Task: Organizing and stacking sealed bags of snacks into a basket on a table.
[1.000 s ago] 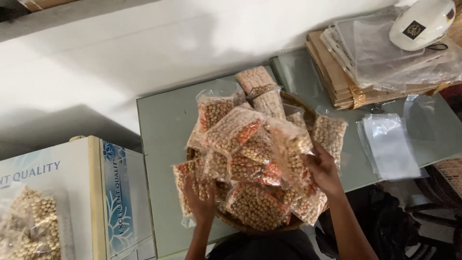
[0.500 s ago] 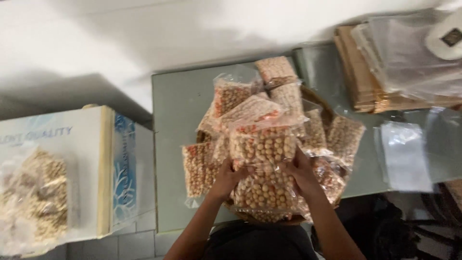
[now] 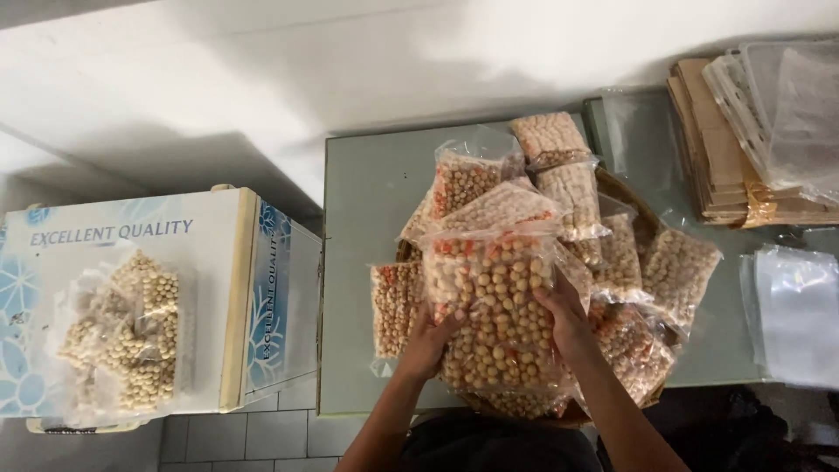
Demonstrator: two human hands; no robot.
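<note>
A clear plastic bag of round, tan and orange-tinted snack balls [image 3: 496, 306] was held at the centre of the frame, gripped from both sides. The left hand [image 3: 430, 336] was closed on the bag's lower left edge, fingers curled behind the plastic and thumb toward the front. The right hand [image 3: 566, 316] was clasped on the bag's right edge, its fingers wrapped round the side; the fingertips were hidden by the plastic. The bag was held roughly upright, just above a heap of similar filled bags [image 3: 612, 262], which were piled in a shallow woven basket [image 3: 642, 214] whose rim was seen only in places at the right of the heap and below it. The basket was set on a grey-green tabletop [image 3: 376, 183] in the middle of the frame. One smaller filled bag [image 3: 393, 306] was seen just left of the held bag, touching the heap. At the left of the frame, a white and blue printed carton [image 3: 218, 288] was shown, well apart from the table's edge, with a bag of pale balls [image 3: 131, 336] lying on its top face. A stack of flat brown card and clear sleeves [image 3: 743, 140] was placed at the upper right, and empty clear bags [image 3: 795, 310] were laid at the right edge.
</note>
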